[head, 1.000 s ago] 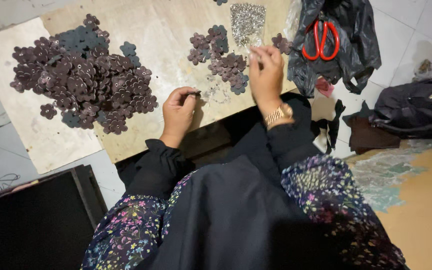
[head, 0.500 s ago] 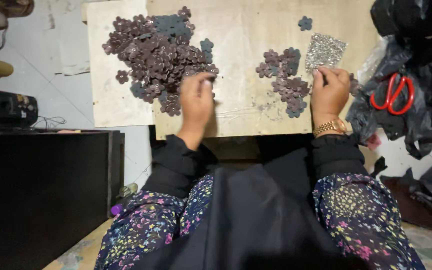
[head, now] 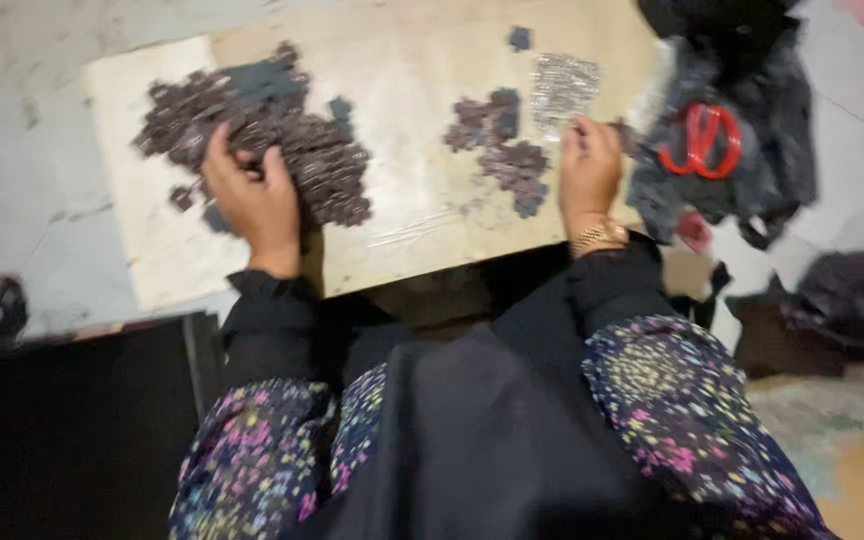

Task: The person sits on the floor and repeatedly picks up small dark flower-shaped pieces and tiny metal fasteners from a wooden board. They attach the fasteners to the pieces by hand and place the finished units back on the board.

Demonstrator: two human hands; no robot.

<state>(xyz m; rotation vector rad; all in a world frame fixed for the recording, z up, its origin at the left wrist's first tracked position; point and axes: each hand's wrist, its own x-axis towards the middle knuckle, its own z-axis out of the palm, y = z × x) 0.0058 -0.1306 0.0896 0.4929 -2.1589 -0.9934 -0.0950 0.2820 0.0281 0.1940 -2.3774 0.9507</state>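
Left hand (head: 252, 195) fingers spread, pressed down into big dark pile (head: 292, 140); pieces under and beyond fingertips, whether any are gripped can't tell. Right hand (head: 589, 170) fingers curled, tips at edge of silver patch (head: 562, 85); hold unclear. Small pile (head: 502, 150) just left of them. Worktop (head: 422, 60) beneath. Red scissors (head: 702, 140) right, on dark cloth (head: 782, 130).

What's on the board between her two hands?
In the head view, between the left hand and the right hand, the wooden board lies mostly bare, then a smaller cluster of dark pieces.
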